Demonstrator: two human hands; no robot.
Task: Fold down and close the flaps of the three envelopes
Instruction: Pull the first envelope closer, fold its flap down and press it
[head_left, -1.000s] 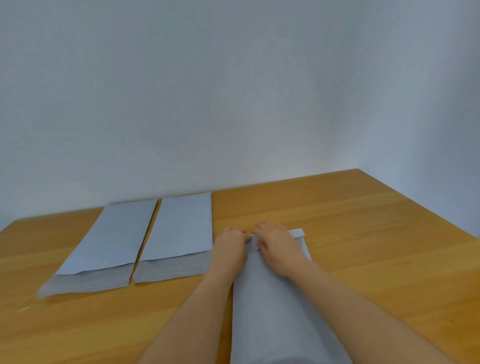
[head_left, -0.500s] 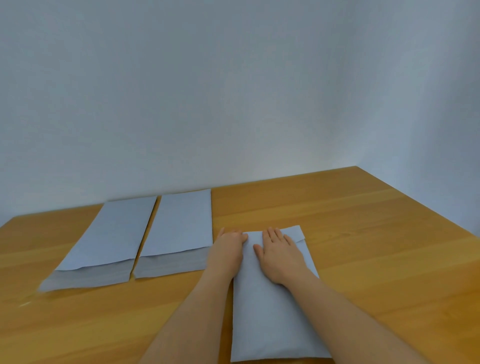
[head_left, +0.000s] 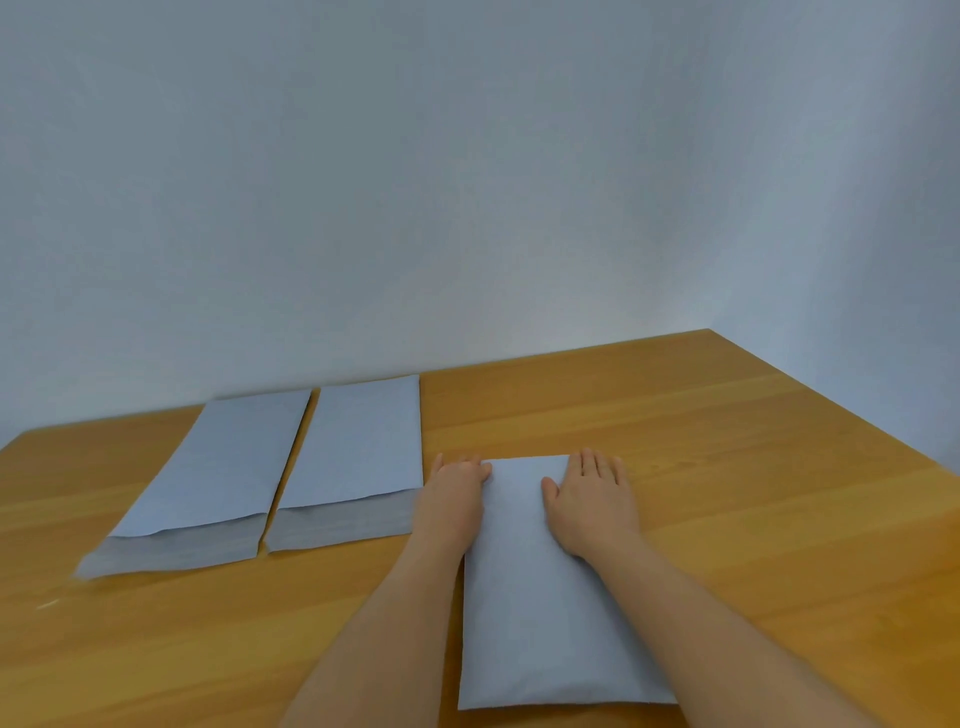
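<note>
- Pale blue envelope (head_left: 524, 587) lies under our flat hands: left hand (head_left: 454, 491) and right hand (head_left: 589, 501) press its far corners, fingers straight.
- Two envelopes (head_left: 291, 467) lie left on the table (head_left: 727, 493).

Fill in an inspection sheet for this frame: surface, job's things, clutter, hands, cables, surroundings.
Surface: wooden table, bare wood at right.
Job's things: right envelope flat, far end folded over; middle envelope and left envelope side by side, flaps open toward the person.
Clutter: nothing seen.
Hands: left hand and right hand press flat on the right envelope's far end; no grip.
Cables: nothing seen.
Surroundings: plain pale wall.
</note>
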